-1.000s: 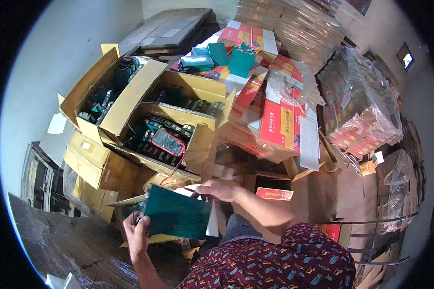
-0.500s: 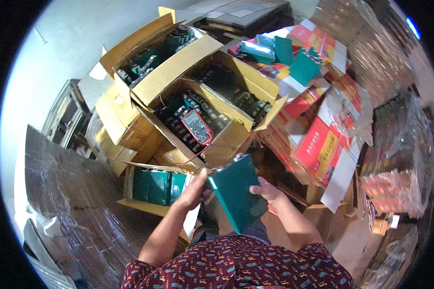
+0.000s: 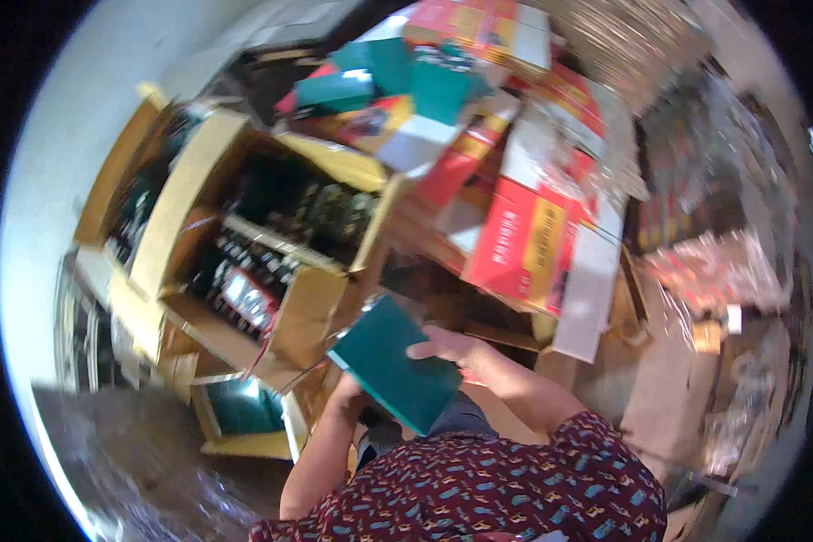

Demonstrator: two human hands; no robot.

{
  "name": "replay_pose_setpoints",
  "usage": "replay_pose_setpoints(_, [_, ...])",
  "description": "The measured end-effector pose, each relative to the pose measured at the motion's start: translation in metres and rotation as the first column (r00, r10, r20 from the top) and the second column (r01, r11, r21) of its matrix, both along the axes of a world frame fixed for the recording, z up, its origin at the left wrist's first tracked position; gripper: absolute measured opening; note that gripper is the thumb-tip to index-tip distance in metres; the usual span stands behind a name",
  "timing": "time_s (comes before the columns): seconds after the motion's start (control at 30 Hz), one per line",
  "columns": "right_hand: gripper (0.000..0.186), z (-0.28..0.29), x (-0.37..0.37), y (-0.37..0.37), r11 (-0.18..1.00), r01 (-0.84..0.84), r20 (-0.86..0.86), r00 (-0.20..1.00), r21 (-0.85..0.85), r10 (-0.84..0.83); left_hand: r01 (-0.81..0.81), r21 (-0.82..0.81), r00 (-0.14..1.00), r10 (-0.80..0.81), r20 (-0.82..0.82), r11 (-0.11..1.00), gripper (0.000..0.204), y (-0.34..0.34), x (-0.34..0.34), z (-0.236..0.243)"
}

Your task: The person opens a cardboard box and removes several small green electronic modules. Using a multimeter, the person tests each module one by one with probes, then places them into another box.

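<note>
Left hand (image 3: 348, 394): fingers hidden behind green block (image 3: 396, 366); grip cannot be read. Block's underside is out of sight. Red-edged meter (image 3: 248, 298) is smeared; display illegible. Contents of open carton (image 3: 309, 309) are too dark and blurred to count. Lower edge crops patterned shirt (image 3: 479, 488).

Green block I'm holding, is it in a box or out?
Out: the green block is held over the lap, right hand on its face, left hand partly hidden behind it.
</note>
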State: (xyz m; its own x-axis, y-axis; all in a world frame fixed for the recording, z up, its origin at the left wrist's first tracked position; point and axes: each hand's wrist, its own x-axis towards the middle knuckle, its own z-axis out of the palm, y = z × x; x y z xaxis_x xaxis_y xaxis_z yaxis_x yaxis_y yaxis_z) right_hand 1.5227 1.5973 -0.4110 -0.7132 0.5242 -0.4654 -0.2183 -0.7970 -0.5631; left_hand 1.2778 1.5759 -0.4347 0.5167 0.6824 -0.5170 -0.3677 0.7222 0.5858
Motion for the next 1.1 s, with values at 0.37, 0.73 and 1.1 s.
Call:
replay_pose_setpoints(0.37, [0.078, -0.042, 0.05, -0.037, 0.955, 0.29, 0.161, 0.947, -0.056, -0.278, -0.172, 0.043, 0.949, 0.178, -0.262, 0.984, 0.028, 0.029, 0.034, -0.023])
replay_pose_setpoints(0.73, [0.062, -0.198, 0.259, 0.041, 0.557, 0.686, 0.564, 0.254, 0.467, -0.786, -0.137, 0.188, 0.778, 0.223, -0.587, 0.973, 0.018, 0.001, -0.01, 0.039])
replay_pose_setpoints(1.1, [0.048, -0.256, 0.396, 0.05, 0.361, 0.847, 0.418, 0.186, 0.39, -0.889, -0.089, 0.181, 0.771, 0.183, -0.61, 0.979, 0.022, 0.007, -0.028, 0.096])
